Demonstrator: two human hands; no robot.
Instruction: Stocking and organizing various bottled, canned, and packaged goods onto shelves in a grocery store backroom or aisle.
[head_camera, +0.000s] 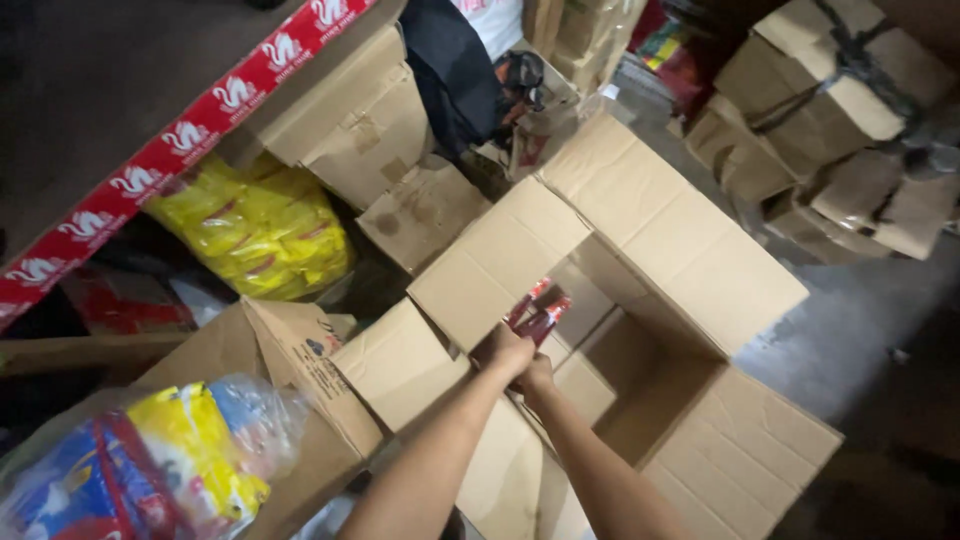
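Head view, looking down: both bare forearms reach forward over a large open cardboard box (690, 250) standing on a grey floor (850, 320), its four flaps folded outward. The left hand (503, 352) and the right hand (535, 376) are pressed close together, touching, just above the box's mouth at its near-left flap. Between them they clasp a small bundle of slim red packets (538, 312), fingers curled shut around the lower ends; the upper ends stick up and away from the hands, tilted toward the box's interior. How many packets the bundle holds cannot be told. The bundle sits over the box opening, not resting on its bottom.

Surroundings noted: to the left, a shelf edged with red-and-white printed tape (190, 135) runs diagonally. Under it lies a clear bag of yellow packets (260, 230). Plain brown cartons (360, 120) are stacked behind it. At the lower left, a second open carton (290, 350) stands beside a plastic bag of blue and yellow packs (150, 470). At the upper right, more cartons (830, 90) are piled, some bound with dark strapping. A dark cloth item (450, 70) hangs at the top centre.
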